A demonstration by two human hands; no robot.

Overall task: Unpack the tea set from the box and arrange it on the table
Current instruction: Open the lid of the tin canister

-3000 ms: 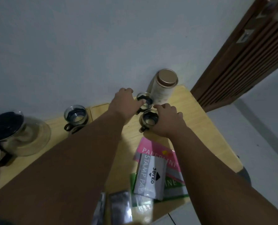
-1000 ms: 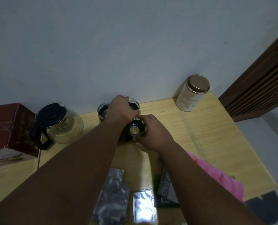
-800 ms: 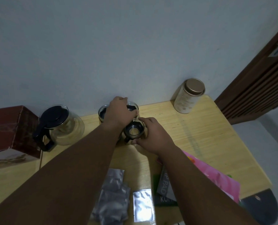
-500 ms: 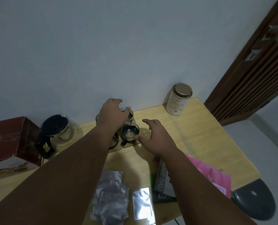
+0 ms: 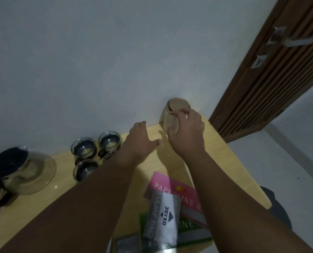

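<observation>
Grip | your right hand (image 5: 186, 132) curls round the tin (image 5: 177, 105) at the table's (image 5: 216, 152) far right, by the wall (image 5: 115, 70) | your left hand (image 5: 139, 139) spread open, holding nothing — just left of it | glass cups (image 5: 86, 148) clustered further left, teapot (image 5: 24, 170) beyond.

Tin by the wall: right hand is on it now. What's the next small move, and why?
Probably lift the tin and bring it left, beside the cups. The right hand curls round it, yet it stands alone in the far corner, apart from the cups and teapot grouped on the left. The left hand hovers open over bare table between them, so that space looks free.
</observation>
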